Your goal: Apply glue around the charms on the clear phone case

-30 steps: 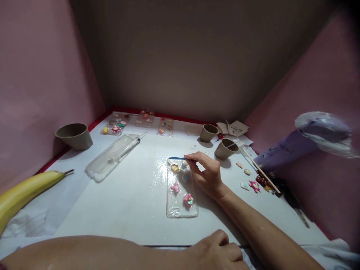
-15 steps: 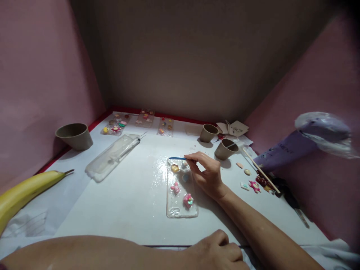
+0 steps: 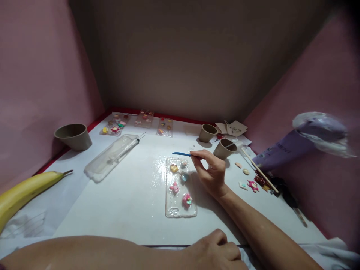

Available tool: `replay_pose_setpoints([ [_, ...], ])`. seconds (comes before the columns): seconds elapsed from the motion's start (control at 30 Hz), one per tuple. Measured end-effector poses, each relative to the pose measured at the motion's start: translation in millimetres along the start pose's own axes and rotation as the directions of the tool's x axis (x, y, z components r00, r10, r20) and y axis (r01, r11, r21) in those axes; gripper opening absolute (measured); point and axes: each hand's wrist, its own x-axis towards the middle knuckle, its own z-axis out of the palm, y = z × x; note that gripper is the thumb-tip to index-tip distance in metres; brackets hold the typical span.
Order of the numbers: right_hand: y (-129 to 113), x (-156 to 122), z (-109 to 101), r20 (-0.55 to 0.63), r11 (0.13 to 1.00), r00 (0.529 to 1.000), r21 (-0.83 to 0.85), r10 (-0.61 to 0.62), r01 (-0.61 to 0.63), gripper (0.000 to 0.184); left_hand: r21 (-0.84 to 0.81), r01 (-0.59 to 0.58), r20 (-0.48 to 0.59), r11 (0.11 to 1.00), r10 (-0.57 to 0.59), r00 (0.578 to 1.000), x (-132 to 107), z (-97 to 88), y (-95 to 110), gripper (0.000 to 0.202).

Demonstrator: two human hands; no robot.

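A clear phone case lies in the middle of the white table, wet with glossy glue and set with several small charms. My right hand hovers just right of its far end, fingers pinched on a thin blue spatula that points left above the case's top edge. My left hand rests curled at the table's near edge, with my forearm lying across the front; nothing shows in it.
A second clear case with a syringe lies at the left. Three brown cups, charm packets, loose charms, a wooden stick, a purple piping bag and a banana surround the work.
My right hand has lifted the blue spatula off the case's top edge and drawn it slightly right and away. The left hand stays put.
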Motion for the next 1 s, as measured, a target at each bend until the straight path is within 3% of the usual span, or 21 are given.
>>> replay_pose_setpoints([
  [0.3,17.1,-0.7,-7.1,-0.086,0.996,0.996,-0.084,-0.025,0.017,0.017,-0.012,-0.034,-0.034,0.999,0.034,0.999,-0.4,1.9,-3.6,0.028],
  [0.47,23.5,-1.8,-6.9,-0.109,0.995,0.993,-0.091,-0.042,0.032,0.014,-0.005,-0.076,0.008,0.997,0.076,0.997,0.0,-1.2,-2.5,0.03],
  [0.67,25.1,-3.2,-7.8,-0.116,0.997,0.992,-0.073,-0.044,0.035,0.014,0.006,-0.128,-0.134,0.992,0.128,0.983,2.1,-4.6,-1.9,0.014],
  [1.0,26.5,-4.2,-7.9,-0.125,0.999,0.992,-0.044,-0.023,0.018,0.014,0.007,-0.153,-0.036,0.988,0.153,0.988,-2.3,-4.4,-1.0,0.015],
])
